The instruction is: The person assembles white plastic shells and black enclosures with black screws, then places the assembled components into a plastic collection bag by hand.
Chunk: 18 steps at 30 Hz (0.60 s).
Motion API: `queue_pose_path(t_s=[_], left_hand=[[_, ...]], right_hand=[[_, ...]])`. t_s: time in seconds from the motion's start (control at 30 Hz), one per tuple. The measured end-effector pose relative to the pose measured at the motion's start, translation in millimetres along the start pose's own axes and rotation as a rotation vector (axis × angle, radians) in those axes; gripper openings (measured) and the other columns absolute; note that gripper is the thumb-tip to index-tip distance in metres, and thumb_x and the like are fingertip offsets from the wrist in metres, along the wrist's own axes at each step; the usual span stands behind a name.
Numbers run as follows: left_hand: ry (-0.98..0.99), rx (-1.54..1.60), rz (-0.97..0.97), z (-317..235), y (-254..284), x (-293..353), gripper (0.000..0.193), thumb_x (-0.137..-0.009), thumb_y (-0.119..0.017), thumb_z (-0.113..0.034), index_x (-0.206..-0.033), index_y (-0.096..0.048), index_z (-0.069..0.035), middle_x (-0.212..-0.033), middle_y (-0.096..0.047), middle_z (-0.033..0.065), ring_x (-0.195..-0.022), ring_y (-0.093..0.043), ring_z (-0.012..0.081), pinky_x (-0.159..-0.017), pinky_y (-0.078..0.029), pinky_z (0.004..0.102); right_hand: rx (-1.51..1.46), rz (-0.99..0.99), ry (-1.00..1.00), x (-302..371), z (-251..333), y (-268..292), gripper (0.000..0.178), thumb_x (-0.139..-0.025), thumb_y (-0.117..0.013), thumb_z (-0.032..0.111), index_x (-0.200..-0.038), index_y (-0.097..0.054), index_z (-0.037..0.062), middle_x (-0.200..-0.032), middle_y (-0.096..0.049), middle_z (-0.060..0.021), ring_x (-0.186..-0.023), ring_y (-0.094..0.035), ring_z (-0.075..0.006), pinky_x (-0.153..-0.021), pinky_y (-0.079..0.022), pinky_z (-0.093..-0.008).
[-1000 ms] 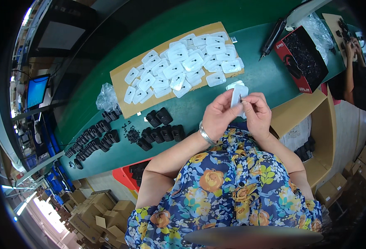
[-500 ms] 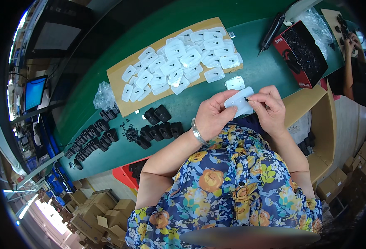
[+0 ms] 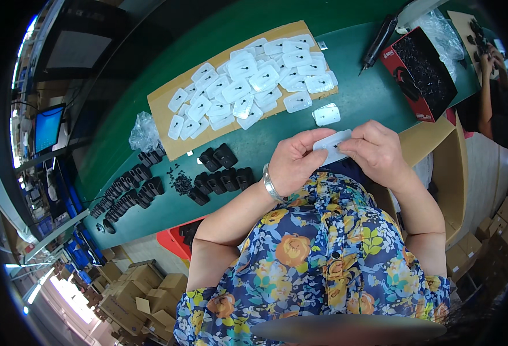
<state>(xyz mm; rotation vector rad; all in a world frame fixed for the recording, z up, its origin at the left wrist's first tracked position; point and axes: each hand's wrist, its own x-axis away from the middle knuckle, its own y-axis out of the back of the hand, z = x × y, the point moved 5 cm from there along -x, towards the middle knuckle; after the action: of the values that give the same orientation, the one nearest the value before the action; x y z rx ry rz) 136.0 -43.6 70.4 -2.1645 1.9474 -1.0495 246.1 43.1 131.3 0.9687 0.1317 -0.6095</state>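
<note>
A white rounded plastic plate (image 3: 329, 140) is gripped along its left side by my left hand (image 3: 291, 164), thumb on top and fingers beneath. My right hand (image 3: 378, 154) is closed at the plate's right end, its fingertips pinching at a small black part (image 3: 336, 146) on the surface. Whether that part is seated in the plate cannot be made out. Just beyond my hands lies a short stack of similar white plates (image 3: 327, 115). Many more white plates (image 3: 236, 90), each with a small black part in its middle, are heaped on a cardboard sheet (image 3: 160, 106).
On the green table (image 3: 291, 121), black housings (image 3: 225, 155) stand in rows at the left beside loose small black pieces (image 3: 180, 183). A red box (image 3: 424, 109) full of black pieces and an electric screwdriver (image 3: 379, 45) lie at the right. A co-worker's hands (image 3: 492, 59) are at far right.
The plate has turned flatter in my left hand. My right hand has shifted slightly, its fingers lower and closer over the plate.
</note>
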Motion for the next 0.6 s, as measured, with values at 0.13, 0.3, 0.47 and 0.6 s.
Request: queue_pose_path(t_s=[0.13,0.3,0.47,0.6], left_hand=[[-0.064,-0.01,-0.072,7.6,3.3,-3.3,0.028,-0.079,-0.052,-0.003,-0.106,-0.052,0.0,-0.092,-0.059,0.0019,-0.078,-0.052,0.0045,-0.068,-0.045,0.0199],[-0.135,-0.026,-0.132,6.9,6.6,-4.6,0.023,-0.079,-0.054,-0.005,-0.101,-0.054,-0.001,-0.088,-0.058,0.0015,-0.076,-0.052,0.005,-0.066,-0.045,0.0203],[-0.143,-0.133,-0.204,9.8,12.6,-3.8,0.021,-0.079,-0.054,-0.003,-0.1,-0.054,-0.002,-0.09,-0.057,0.0017,-0.079,-0.052,0.0057,-0.069,-0.043,0.0195],[-0.184,-0.163,-0.239,20.2,23.8,-6.1,0.022,-0.078,-0.056,-0.004,-0.1,-0.054,-0.002,-0.088,-0.057,0.001,-0.078,-0.051,0.0053,-0.069,-0.043,0.0194]], right_hand=[[0.079,0.042,0.066,-4.3,4.8,-4.2,0.012,-0.056,-0.06,0.005,-0.069,-0.06,0.0079,-0.066,-0.049,-0.0019,-0.059,-0.052,-0.0179,-0.047,-0.043,-0.0278],[0.03,0.012,0.035,-3.4,4.6,-6.9,0.014,-0.059,-0.064,0.004,-0.072,-0.06,0.0077,-0.067,-0.049,-0.0022,-0.059,-0.052,-0.0181,-0.05,-0.044,-0.0264],[-0.651,-0.279,-0.583,22.0,-21.5,-30.5,0.026,-0.069,-0.065,0.002,-0.092,-0.055,0.0045,-0.071,-0.052,-0.0002,-0.062,-0.052,-0.0103,-0.056,-0.045,-0.0217],[-0.957,-0.016,-0.8,33.0,-32.9,-61.9,0.027,-0.074,-0.061,0.002,-0.099,-0.05,0.0003,-0.077,-0.055,-0.0008,-0.064,-0.05,-0.0044,-0.058,-0.043,-0.0186]])
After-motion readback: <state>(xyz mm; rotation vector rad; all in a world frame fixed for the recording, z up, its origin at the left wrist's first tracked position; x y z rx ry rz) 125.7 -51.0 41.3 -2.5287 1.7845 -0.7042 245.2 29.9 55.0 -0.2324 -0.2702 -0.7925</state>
